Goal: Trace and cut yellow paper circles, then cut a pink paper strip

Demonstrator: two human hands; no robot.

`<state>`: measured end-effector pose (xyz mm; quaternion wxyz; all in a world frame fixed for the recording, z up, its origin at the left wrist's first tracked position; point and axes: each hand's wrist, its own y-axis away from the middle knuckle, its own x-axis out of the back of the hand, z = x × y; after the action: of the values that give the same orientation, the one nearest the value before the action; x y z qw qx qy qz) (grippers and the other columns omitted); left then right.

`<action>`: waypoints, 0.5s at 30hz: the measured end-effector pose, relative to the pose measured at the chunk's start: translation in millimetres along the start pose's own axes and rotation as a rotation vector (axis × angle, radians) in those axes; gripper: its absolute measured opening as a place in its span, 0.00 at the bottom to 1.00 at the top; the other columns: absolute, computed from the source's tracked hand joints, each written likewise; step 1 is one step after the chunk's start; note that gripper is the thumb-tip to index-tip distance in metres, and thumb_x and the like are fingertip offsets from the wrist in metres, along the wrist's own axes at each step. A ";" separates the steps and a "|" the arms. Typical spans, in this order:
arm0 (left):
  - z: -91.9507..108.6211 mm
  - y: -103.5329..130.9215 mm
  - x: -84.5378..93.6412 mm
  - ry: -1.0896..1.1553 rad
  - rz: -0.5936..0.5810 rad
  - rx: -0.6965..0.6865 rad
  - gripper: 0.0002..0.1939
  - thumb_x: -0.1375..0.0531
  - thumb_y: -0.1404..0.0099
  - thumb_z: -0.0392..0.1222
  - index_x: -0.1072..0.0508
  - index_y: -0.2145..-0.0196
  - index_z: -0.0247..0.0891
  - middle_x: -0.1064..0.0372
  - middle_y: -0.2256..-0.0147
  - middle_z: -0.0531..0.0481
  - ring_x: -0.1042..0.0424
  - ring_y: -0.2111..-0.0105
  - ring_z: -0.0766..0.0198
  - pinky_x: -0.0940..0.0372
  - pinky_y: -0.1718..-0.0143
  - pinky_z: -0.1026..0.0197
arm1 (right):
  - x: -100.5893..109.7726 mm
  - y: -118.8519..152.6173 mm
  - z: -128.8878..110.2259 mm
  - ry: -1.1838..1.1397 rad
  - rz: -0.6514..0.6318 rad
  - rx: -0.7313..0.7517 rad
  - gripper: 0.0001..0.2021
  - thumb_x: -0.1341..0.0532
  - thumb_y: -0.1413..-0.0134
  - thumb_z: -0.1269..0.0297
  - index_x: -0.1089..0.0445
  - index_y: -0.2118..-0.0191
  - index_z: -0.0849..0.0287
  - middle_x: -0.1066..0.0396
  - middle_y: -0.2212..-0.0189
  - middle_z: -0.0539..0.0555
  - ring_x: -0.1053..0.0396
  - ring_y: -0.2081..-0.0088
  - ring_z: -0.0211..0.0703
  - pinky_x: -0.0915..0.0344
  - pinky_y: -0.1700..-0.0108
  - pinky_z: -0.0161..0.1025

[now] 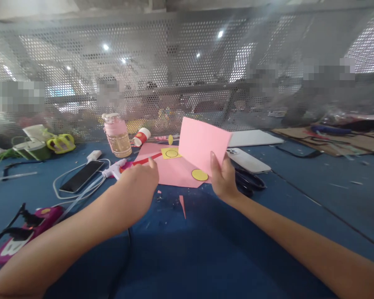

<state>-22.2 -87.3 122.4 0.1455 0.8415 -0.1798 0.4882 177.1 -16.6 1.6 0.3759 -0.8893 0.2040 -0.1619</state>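
Note:
A folded pink paper [202, 143] stands raised in my right hand [224, 176], the thumb on its near face and the fingers behind. My left hand [139, 189] is over the left edge of a flat pink sheet [171, 174], back of the hand up; most of its fingers are hidden. Just beyond it lie a red strip [157, 156] and a white glue gun [114, 168]. A yellow square with a drawn circle [172, 153] rests on the sheet. Near the raised paper's lower edge is a yellow disc [200, 175].
A pink-lidded bottle [117, 137], a tipped paper cup [141, 136] and a black phone [82, 176] are on the left. A magenta power strip [46, 220] sits nearer. To the right lie a white phone [251, 160] and dark scissor handles [251, 180]. Mesh [174, 62] stands behind.

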 end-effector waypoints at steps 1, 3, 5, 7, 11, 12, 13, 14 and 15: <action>-1.8 0.6 5.5 0.008 0.003 0.057 0.31 0.52 0.46 0.24 0.44 0.42 0.23 0.29 0.61 0.35 0.28 0.62 0.51 0.37 0.66 0.58 | 1.7 0.1 -1.3 0.072 -0.092 0.100 0.19 0.53 0.42 0.65 0.40 0.45 0.58 0.34 0.48 0.60 0.36 0.47 0.48 0.39 0.46 0.50; -6.5 -3.4 14.6 0.019 0.046 0.199 0.27 0.52 0.47 0.23 0.37 0.48 0.24 0.29 0.65 0.37 0.27 0.66 0.53 0.38 0.70 0.60 | 2.3 2.6 -4.9 0.172 -0.324 0.282 0.22 0.54 0.44 0.70 0.40 0.44 0.56 0.39 0.43 0.58 0.43 0.41 0.47 0.45 0.41 0.52; -12.4 -13.0 18.6 0.029 0.139 0.296 0.21 0.54 0.45 0.23 0.32 0.55 0.26 0.29 0.66 0.38 0.27 0.67 0.55 0.38 0.70 0.61 | -1.0 8.7 -10.6 0.237 -0.583 0.367 0.24 0.52 0.47 0.71 0.40 0.43 0.57 0.42 0.42 0.58 0.48 0.39 0.49 0.50 0.39 0.55; -17.9 -25.0 16.7 0.098 0.259 0.314 0.18 0.54 0.42 0.25 0.31 0.58 0.28 0.29 0.68 0.39 0.28 0.68 0.55 0.39 0.71 0.61 | -6.2 16.9 -18.3 0.292 -0.837 0.337 0.25 0.48 0.48 0.65 0.40 0.43 0.60 0.41 0.42 0.61 0.45 0.41 0.54 0.49 0.41 0.59; -23.0 -44.3 5.6 0.298 0.417 0.189 0.13 0.51 0.39 0.32 0.27 0.65 0.33 0.28 0.70 0.44 0.28 0.69 0.58 0.38 0.67 0.59 | -10.9 25.8 -32.1 0.215 -0.963 0.235 0.27 0.45 0.49 0.53 0.37 0.45 0.63 0.38 0.45 0.65 0.42 0.42 0.57 0.45 0.43 0.58; -22.8 -47.0 3.3 0.372 0.461 0.151 0.12 0.50 0.39 0.33 0.26 0.67 0.34 0.28 0.71 0.45 0.29 0.69 0.59 0.37 0.66 0.59 | -10.1 24.9 -33.3 0.166 -0.880 0.204 0.25 0.46 0.47 0.54 0.37 0.46 0.62 0.37 0.46 0.64 0.41 0.43 0.54 0.43 0.44 0.56; -22.2 -49.1 1.6 0.467 0.508 0.112 0.11 0.49 0.39 0.34 0.26 0.68 0.35 0.27 0.72 0.46 0.29 0.69 0.60 0.37 0.65 0.59 | -8.9 23.0 -33.3 0.120 -0.764 0.165 0.23 0.48 0.45 0.54 0.37 0.47 0.61 0.36 0.46 0.63 0.39 0.44 0.52 0.42 0.44 0.54; -21.2 -51.0 0.0 0.585 0.558 0.075 0.10 0.47 0.40 0.35 0.25 0.69 0.35 0.27 0.72 0.47 0.29 0.68 0.61 0.36 0.64 0.59 | -7.6 20.4 -32.2 0.083 -0.639 0.120 0.22 0.48 0.45 0.55 0.38 0.47 0.60 0.35 0.47 0.63 0.39 0.45 0.51 0.41 0.44 0.54; -20.1 -52.8 -1.4 0.725 0.603 0.041 0.09 0.45 0.41 0.35 0.25 0.69 0.35 0.26 0.71 0.48 0.28 0.68 0.62 0.36 0.63 0.59 | -6.4 17.5 -30.3 0.050 -0.528 0.072 0.22 0.47 0.45 0.54 0.39 0.48 0.60 0.36 0.47 0.63 0.39 0.45 0.51 0.42 0.44 0.54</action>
<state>-14.8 -31.5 127.2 0.0340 0.5298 -0.3443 0.7743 154.0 -42.9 8.0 0.3468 -0.8936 -0.0318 -0.2832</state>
